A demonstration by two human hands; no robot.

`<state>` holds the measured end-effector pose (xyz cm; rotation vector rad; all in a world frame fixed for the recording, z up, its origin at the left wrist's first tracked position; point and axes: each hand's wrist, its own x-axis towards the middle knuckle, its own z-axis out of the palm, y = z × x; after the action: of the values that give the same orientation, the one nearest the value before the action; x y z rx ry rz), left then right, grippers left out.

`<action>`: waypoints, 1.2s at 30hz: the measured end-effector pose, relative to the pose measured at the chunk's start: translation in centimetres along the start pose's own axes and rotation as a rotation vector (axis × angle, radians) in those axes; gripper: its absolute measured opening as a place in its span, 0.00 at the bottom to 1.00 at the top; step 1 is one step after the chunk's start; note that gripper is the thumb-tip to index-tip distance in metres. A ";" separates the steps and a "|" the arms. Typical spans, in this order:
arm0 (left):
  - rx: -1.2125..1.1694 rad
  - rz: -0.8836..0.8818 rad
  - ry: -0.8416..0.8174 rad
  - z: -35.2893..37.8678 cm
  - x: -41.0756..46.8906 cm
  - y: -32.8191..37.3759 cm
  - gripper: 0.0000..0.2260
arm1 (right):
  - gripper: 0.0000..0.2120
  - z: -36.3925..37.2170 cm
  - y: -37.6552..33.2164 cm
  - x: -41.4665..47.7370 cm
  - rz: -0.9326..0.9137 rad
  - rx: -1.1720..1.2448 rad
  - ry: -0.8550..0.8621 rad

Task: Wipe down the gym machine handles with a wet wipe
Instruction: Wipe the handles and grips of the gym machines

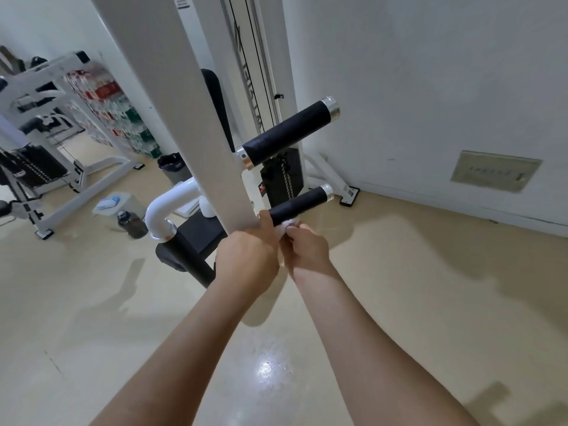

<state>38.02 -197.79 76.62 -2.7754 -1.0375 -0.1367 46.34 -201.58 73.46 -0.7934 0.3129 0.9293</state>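
Holds the white post (184,118) with the left hand (247,259) just beside the lower handle (299,204), likely to keep it still, and pinches the wet wipe (287,225) with the right hand (307,250) against that handle's near end, ready to rub.

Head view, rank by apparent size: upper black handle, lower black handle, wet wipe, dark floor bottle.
1. upper black handle, perhaps only nearer
2. lower black handle
3. dark bottle
4. wet wipe, mostly hidden
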 end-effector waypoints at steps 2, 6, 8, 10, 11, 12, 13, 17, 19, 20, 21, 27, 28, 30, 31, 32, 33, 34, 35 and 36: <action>-0.028 -0.008 -0.010 0.0 0.1 0.0 0.24 | 0.11 -0.4 -1.4 1.3 -0.063 0.058 0.064; -0.062 0.009 0.021 0.8 0.5 0.0 0.22 | 0.13 0.1 1.3 0.7 -0.014 -0.129 -0.121; -0.083 -0.017 0.023 0.9 0.5 0.0 0.21 | 0.12 0.3 1.9 0.5 0.011 -0.138 -0.152; -0.017 0.018 0.012 0.7 0.2 0.2 0.25 | 0.11 -0.4 0.2 1.4 -0.050 -0.043 -0.045; -0.006 0.016 -0.007 0.6 0.1 0.3 0.27 | 0.10 -0.9 -1.1 1.7 -0.087 0.037 0.000; -0.007 0.008 -0.005 0.4 0.0 0.4 0.28 | 0.10 -1.4 -2.3 1.9 -0.110 0.131 0.025; -0.015 -0.008 -0.004 0.4 0.0 0.4 0.28 | 0.11 -1.8 -3.1 2.2 -0.117 0.220 0.035; -0.017 -0.039 -0.018 0.1 0.3 1.2 0.29 | 0.12 -1.2 -3.0 1.7 -0.109 0.175 0.055; 0.026 -0.054 -0.015 0.0 0.7 1.5 0.29 | 0.11 -0.7 -2.1 1.1 -0.082 0.040 0.036; 0.052 -0.053 -0.016 -0.1 0.9 1.6 0.28 | 0.11 -0.5 -2.0 0.8 -0.069 0.014 0.027; 0.070 -0.048 -0.013 -0.2 1.1 1.6 0.28 | 0.11 -0.5 -2.3 0.7 -0.066 0.017 0.036; 0.124 0.004 0.000 0.0 1.4 1.6 0.27 | 0.15 -0.3 -5.0 2.1 -0.069 0.248 0.117; 0.121 -0.002 0.001 0.1 1.5 1.7 0.27 | 0.14 -0.1 -4.1 1.7 -0.037 0.177 0.106; 0.121 -0.019 0.003 0.2 1.6 1.7 0.26 | 0.14 0.1 -2.9 0.7 -0.015 0.055 0.074; 0.127 -0.022 0.006 0.2 1.6 1.7 0.26 | 0.14 0.1 -2.9 0.5 -0.023 0.047 0.071; 0.138 -0.016 0.009 0.1 1.7 1.7 0.26 | 0.14 0.0 -3.4 0.5 -0.033 0.076 0.088; 0.144 -0.008 0.007 0.1 1.7 1.6 0.25 | 0.14 0.0 -4.2 0.8 -0.065 0.120 0.135; 0.142 -0.001 0.003 0.1 1.7 1.6 0.25 | 0.13 -0.1 -5.0 1.0 -0.124 0.126 0.188; 0.131 0.002 -0.001 0.2 1.7 1.6 0.25 | 0.12 -0.3 -5.3 1.3 -0.190 0.065 0.248; 0.117 0.000 -0.007 0.2 1.8 1.7 0.25 | 0.09 -0.4 -5.2 1.3 -0.261 -0.040 0.297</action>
<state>40.44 -197.85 76.42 -2.6729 -1.0137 -0.0644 51.31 -202.91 74.87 -0.9857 0.4389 0.5739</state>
